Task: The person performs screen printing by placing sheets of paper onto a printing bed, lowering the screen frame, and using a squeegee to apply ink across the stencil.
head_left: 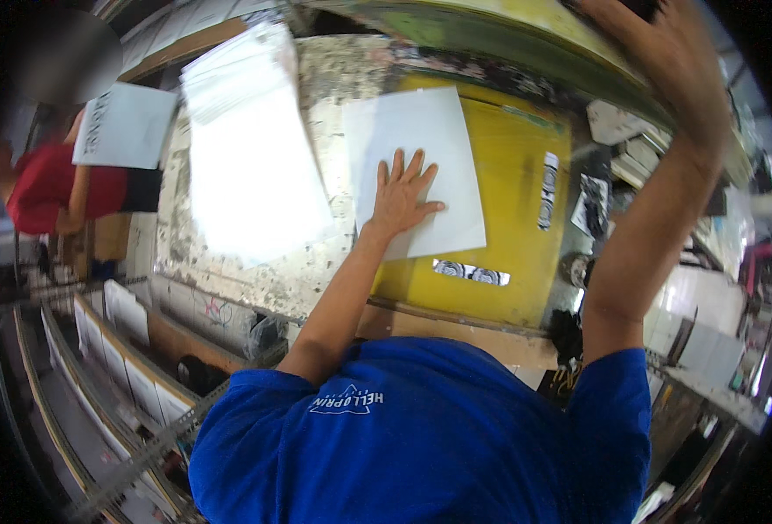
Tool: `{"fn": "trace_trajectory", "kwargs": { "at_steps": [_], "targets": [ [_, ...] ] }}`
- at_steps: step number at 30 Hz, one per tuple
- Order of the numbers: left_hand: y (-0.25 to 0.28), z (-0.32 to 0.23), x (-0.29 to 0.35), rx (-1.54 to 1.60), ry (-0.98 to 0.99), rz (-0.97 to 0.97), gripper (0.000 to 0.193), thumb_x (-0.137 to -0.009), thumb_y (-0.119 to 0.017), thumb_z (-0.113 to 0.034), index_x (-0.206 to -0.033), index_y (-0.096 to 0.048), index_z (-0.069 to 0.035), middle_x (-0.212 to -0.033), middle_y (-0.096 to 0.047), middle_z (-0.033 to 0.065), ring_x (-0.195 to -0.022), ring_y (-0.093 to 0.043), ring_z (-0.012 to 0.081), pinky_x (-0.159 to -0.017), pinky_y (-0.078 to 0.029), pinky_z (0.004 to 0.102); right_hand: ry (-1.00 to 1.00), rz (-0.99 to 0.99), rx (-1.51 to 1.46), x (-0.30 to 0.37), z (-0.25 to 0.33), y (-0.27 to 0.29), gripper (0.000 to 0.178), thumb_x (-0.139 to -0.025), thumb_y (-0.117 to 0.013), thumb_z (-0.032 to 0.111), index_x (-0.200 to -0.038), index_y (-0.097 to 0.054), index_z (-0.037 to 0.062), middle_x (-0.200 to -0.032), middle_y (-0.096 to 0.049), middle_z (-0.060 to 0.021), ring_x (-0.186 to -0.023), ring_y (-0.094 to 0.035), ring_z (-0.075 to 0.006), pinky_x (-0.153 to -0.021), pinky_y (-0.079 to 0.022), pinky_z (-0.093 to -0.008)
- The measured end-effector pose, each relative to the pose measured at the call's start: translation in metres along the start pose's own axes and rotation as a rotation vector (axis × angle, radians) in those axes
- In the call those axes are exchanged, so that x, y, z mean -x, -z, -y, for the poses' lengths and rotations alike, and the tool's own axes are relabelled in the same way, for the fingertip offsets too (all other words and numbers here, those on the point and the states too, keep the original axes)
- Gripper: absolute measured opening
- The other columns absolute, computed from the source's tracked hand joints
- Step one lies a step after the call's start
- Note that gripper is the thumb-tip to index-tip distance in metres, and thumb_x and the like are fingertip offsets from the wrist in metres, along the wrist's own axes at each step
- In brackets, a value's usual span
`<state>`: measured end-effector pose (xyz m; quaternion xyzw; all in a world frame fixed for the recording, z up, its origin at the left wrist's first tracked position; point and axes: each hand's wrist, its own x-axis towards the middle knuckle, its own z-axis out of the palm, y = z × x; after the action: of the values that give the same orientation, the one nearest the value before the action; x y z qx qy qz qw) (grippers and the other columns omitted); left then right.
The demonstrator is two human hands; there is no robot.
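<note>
My left hand (400,196) lies flat with its fingers spread on a white sheet (443,131). Under the sheet is a flat yellow board (517,201), showing mainly on the right and below. Raised at the upper right, my right hand (665,57) is at the edge of a large greenish-yellow frame (526,44), seemingly gripping it; the picture's edge cuts off some of its fingers. Two small strips with black-and-white print lie on the board, one strip (471,272) near its front edge and the other strip (547,192) toward its right side.
Left of the board, a pile of white sheets (251,166) rests on a paint-spotted table (316,79). A person in a red shirt (50,188) stands at the far left, holding a printed sheet (124,127). Shelf-like racks (111,349) are at the lower left. Clutter lies beyond the board's right side.
</note>
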<state>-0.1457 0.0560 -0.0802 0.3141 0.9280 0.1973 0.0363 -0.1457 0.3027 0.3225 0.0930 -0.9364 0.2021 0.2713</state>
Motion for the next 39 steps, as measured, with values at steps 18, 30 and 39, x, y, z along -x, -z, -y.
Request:
{"fn": "trace_trajectory", "kwargs": {
  "at_steps": [18,30,39],
  "targets": [
    [-0.042,-0.093,-0.047,0.054,-0.289,0.236,0.096,-0.078,-0.075,-0.062,-0.158,-0.039,-0.023,-0.17,-0.018,0.011,-0.157,-0.005,0.0383,-0.123,0.001,0.0641,0.188,0.028,-0.16,-0.003,0.001,0.017,0.039,-0.082,-0.079,0.037,-0.094,-0.08,-0.001,-0.073,-0.074,-0.0137,-0.06,-0.064,-0.0192,-0.058,-0.05,-0.0331],
    [-0.043,-0.103,-0.044,0.062,-0.291,0.243,0.095,-0.081,-0.073,-0.062,-0.158,-0.037,-0.022,-0.169,-0.019,0.0117,-0.157,-0.005,0.0384,-0.122,0.005,0.0664,0.227,-0.017,-0.001,0.004,0.001,0.005,0.037,-0.085,-0.079,0.035,-0.097,-0.079,0.0004,-0.078,-0.075,-0.0125,-0.062,-0.065,-0.0182,-0.062,-0.051,-0.0312],
    [0.004,-0.11,-0.036,0.409,-0.285,-0.163,0.096,-0.082,-0.078,-0.052,-0.158,-0.036,-0.013,-0.158,-0.041,0.0152,-0.15,-0.03,0.0384,-0.122,-0.014,0.0594,-0.197,0.194,-0.061,0.0,0.004,0.022,0.041,-0.087,-0.075,0.039,-0.106,-0.078,0.0038,-0.075,-0.074,-0.0106,-0.06,-0.063,-0.0154,-0.059,-0.05,-0.0302]
  ]
}}
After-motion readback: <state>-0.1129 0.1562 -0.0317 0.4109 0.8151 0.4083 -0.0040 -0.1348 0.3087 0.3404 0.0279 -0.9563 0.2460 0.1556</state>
